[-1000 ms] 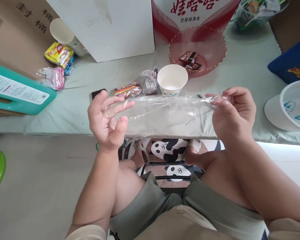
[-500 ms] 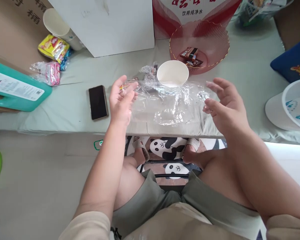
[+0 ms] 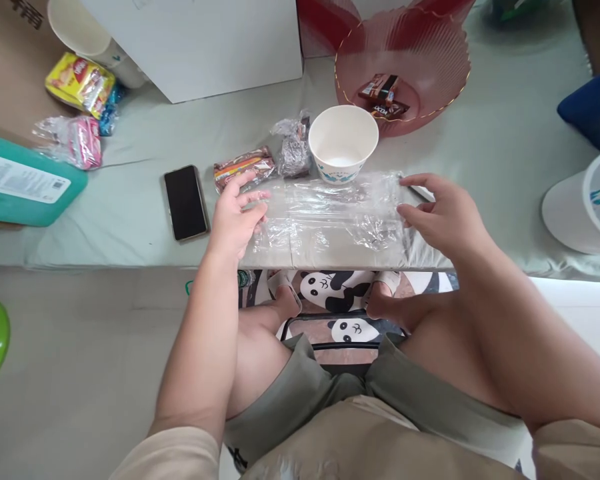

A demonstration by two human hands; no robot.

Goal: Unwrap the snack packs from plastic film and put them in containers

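A crinkled sheet of clear plastic film [image 3: 330,217] lies spread near the table's front edge. My left hand [image 3: 237,213] holds its left side, thumb and fingers curled at the edge. On the opposite side my right hand [image 3: 443,210] has the film's edge at its index fingertip and thumb, which are a little apart. Just behind the film stands a white paper cup [image 3: 343,143], upright, with a blue pattern. A brown wrapped snack pack [image 3: 245,167] lies beyond my left fingers. Between it and the cup sits a crumpled clear wrapper with dark contents [image 3: 294,147].
A phone [image 3: 185,203] lies left of my left hand. A pinkish ribbed bowl [image 3: 403,67] with dark packets stands behind the cup. Further left are snack packs [image 3: 80,83] and a teal jug [image 3: 27,180]. A white bucket [image 3: 583,200] is at the right; a white box [image 3: 195,47] stands behind.
Both hands have brought the film down onto the table and a little toward me. The film now lies flatter, leaving the cup's front and the brown snack pack more visible. The camera view has shifted slightly.
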